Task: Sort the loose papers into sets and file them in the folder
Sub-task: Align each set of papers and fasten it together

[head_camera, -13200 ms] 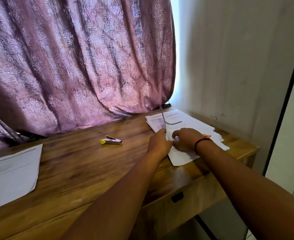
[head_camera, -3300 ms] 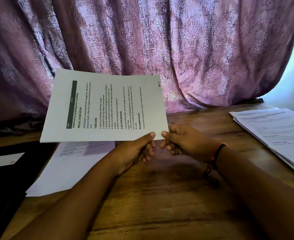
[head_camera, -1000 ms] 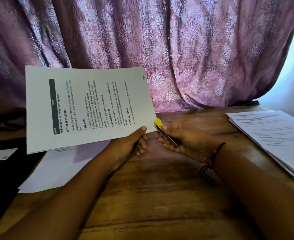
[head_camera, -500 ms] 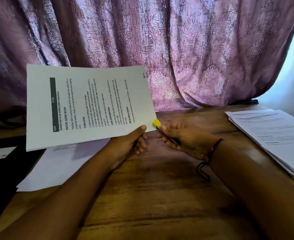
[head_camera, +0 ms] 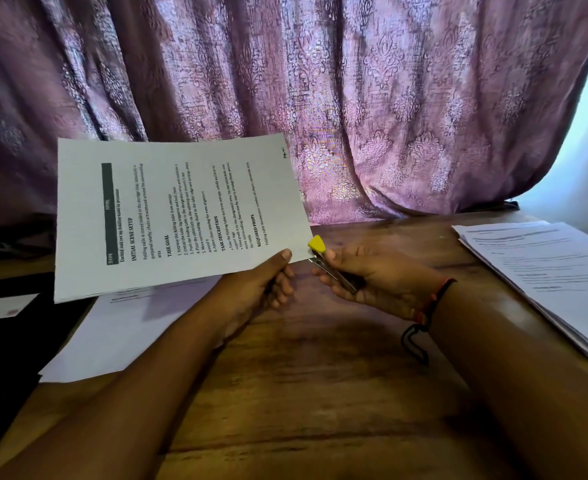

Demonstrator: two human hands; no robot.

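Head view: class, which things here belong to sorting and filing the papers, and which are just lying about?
In the job: held paper set, stapler in right hand, left hand gripping the set, stack at right, sheets at left.
Lying about: curtain, table.

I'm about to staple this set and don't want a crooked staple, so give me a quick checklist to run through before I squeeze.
1. Left hand grips the paper set near its corner: ok.
2. Right hand holds the stapler: ok.
3. Stapler's yellow tip sits at the set's corner: ok.
4. Corner fully inside the stapler's mouth: cannot tell.
5. Left thumb apart from the stapler: ok.
6. Sheets squared up at the edges: cannot tell.
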